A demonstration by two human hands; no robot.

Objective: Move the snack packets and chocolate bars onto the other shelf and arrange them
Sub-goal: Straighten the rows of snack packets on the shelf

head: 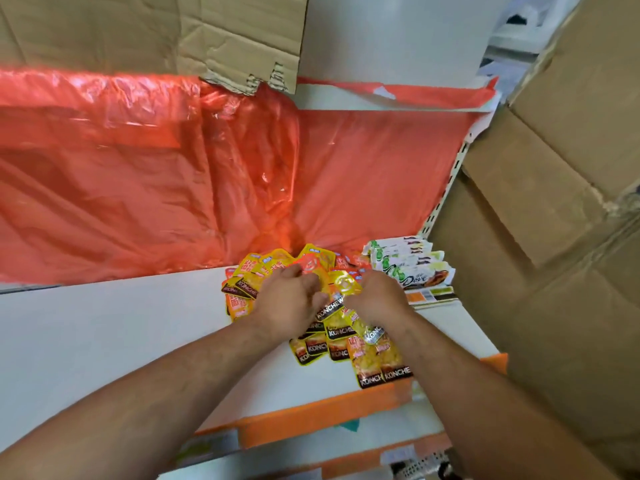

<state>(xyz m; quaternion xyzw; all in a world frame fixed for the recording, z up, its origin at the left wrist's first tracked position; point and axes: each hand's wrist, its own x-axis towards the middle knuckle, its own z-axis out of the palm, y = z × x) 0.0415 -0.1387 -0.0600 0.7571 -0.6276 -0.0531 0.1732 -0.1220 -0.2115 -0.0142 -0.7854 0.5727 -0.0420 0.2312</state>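
A heap of yellow and orange snack packets (367, 358) lies on the white shelf (104, 334), toward its right end. My left hand (289, 303) lies over the heap's middle, fingers curled into the packets at the back. My right hand (377, 299) is just beside it, fingers curled round a yellow packet (346, 284). White and green chocolate bars (408, 266) are stacked at the shelf's far right, against the upright. Both hands hide the packets under them.
Red plastic sheeting (173, 174) hangs behind the shelf. Large cardboard boxes (554, 202) stand close on the right. Flattened cardboard (173, 32) leans above. An orange price strip (311, 424) runs along the shelf's front edge, with a lower shelf beneath.
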